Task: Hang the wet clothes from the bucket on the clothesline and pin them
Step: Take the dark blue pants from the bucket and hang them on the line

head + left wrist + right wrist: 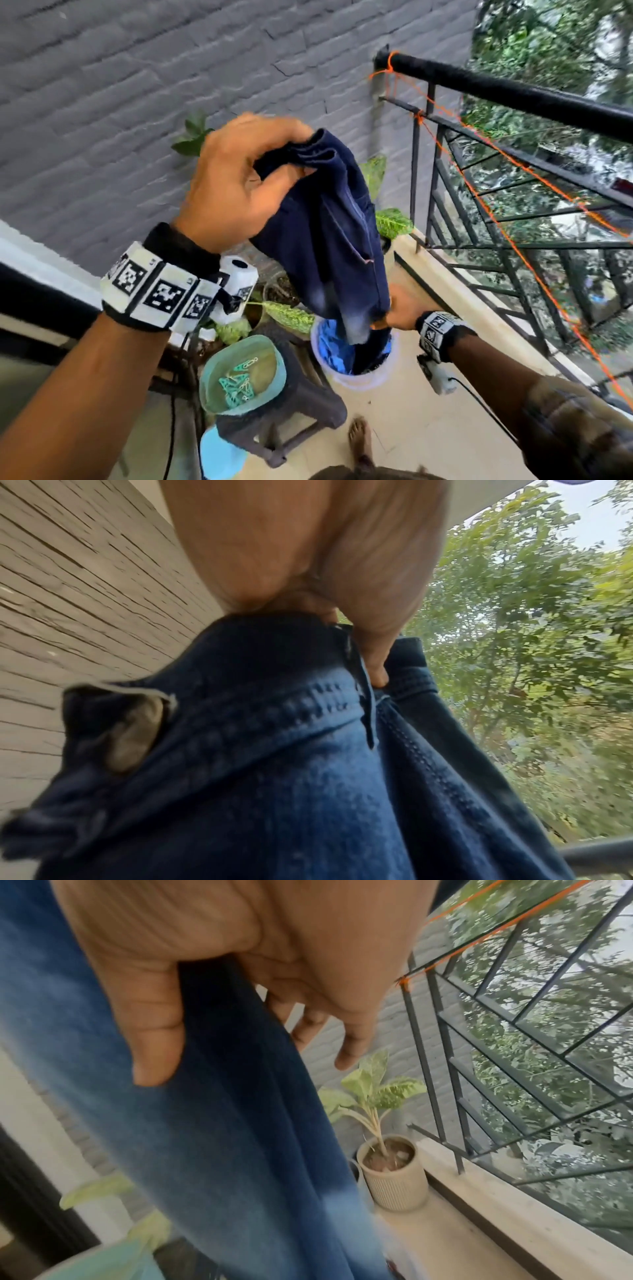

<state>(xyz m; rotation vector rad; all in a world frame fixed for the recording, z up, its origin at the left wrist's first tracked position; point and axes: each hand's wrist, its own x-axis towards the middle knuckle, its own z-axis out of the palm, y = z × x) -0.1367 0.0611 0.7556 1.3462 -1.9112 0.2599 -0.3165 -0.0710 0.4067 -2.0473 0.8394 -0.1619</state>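
Observation:
A pair of dark blue wet jeans [329,233] hangs from my raised left hand [291,154], which grips the bunched waistband between thumb and fingers. The left wrist view shows that hand [325,631] pinching the waistband of the jeans [274,777] near the button. Lower down, my right hand [394,308] holds the jeans' leg just above the white bucket [356,380]. There the thumb and fingers of the right hand [246,1053] close around the denim [222,1123]. Blue clothes lie in the bucket. The orange clothesline [493,219] runs along the railing at right.
A green tub of clothes pegs [239,373] sits on a dark stool [301,404] left of the bucket. Potted plants [390,1175] stand by the grey brick wall. The black metal railing [513,89] and a low ledge bound the balcony on the right.

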